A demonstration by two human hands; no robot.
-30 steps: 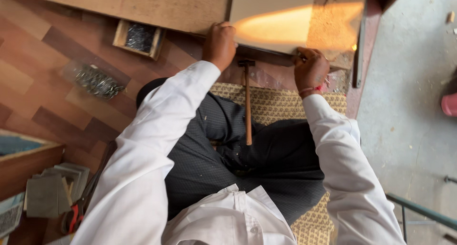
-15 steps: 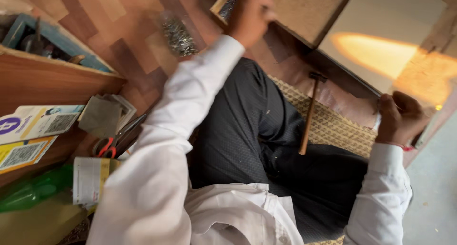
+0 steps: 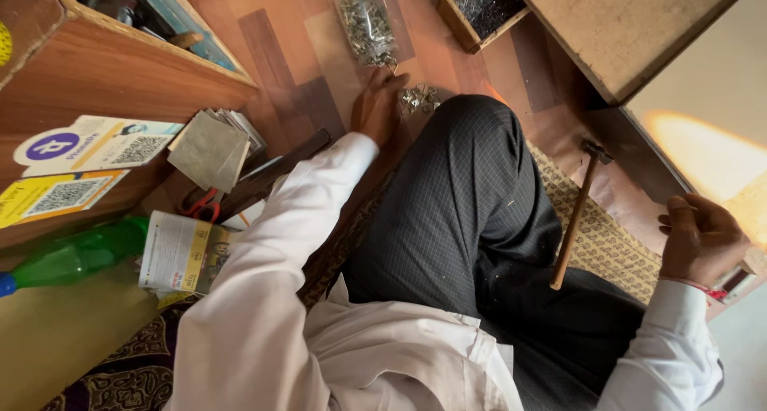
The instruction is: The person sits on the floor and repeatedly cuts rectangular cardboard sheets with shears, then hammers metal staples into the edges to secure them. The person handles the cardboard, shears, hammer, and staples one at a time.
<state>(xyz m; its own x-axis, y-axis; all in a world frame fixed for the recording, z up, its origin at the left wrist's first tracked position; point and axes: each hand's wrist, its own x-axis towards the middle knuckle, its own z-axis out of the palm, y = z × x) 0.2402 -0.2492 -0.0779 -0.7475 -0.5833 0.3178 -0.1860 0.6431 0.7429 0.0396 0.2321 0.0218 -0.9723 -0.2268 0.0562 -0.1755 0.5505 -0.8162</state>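
1. Wooden panel [image 3: 639, 35] lies far right; the right hand [image 3: 699, 239] curls loosely at its edge, gripping nothing clearly.
2. Hammer [image 3: 577, 211] rests on the lap, handle running toward the body.
3. Left hand [image 3: 375, 107], fingers spread, touches the loose metal fittings [image 3: 419, 98] just ahead of it, below the clear bag [image 3: 366, 23].

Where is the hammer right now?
The hammer lies untouched across the person's dark-trousered lap, right of the raised knee, its head by the board's edge, with the right hand nearby.
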